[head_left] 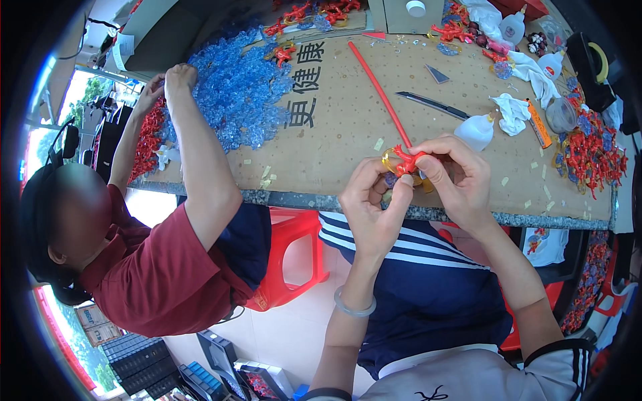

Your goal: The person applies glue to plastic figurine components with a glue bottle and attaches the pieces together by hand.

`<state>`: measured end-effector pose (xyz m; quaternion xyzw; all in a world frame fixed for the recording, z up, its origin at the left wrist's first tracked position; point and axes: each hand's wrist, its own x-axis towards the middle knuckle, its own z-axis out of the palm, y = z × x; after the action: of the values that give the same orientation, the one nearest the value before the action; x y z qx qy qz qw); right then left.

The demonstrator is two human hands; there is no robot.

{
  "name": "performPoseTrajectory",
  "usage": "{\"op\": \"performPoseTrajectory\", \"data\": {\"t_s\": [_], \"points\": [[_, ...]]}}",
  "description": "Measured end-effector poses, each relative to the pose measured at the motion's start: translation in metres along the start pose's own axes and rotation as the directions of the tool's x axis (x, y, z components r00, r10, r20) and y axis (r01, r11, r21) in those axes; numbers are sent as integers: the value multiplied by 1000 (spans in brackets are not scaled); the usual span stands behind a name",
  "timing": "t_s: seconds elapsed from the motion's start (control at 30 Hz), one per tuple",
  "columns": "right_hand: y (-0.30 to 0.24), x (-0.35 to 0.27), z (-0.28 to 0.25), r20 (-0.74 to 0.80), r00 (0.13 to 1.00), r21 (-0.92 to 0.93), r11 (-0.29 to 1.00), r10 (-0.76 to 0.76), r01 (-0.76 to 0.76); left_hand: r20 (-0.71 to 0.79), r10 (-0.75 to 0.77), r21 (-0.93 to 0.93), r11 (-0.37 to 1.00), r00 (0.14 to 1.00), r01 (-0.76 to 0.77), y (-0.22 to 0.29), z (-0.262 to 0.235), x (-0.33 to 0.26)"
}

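Just above the table's front edge, my left hand and my right hand pinch a small red plastic figurine between thumbs and fingers. A yellow loop curls at the figurine's left side, and bluish and yellow bits show below it, partly hidden by my fingers. Beyond my hands a long red stick lies slanting across the cardboard. A white squeeze bottle lies close to my right hand. Both hands are closed, fingertips meeting around the figurine.
A heap of clear blue plastic pieces covers the table's left. Beside it, a co-worker in a maroon shirt works with both hands raised. A black-handled knife, orange cutter and white cloth lie rightward, near piled red-and-blue figurines.
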<state>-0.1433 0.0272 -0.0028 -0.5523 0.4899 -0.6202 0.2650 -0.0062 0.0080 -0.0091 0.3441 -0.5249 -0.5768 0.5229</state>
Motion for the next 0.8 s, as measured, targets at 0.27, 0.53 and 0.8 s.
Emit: {"op": "performPoseTrajectory", "data": {"t_s": [0.27,0.53,0.8], "points": [[3,-2,2,-7,999,34,999,32,-32,-63,-8,-15,1000,998,7,-1,4,0],[3,-4,2,2,1000,0,1000,22,-22,-119,1,23,1000,993,2,-2,7,-1],[2,-2,2,22,996,-113,990,-86,88,-99,-14,34,999,995,17,-3,2,-1]]}}
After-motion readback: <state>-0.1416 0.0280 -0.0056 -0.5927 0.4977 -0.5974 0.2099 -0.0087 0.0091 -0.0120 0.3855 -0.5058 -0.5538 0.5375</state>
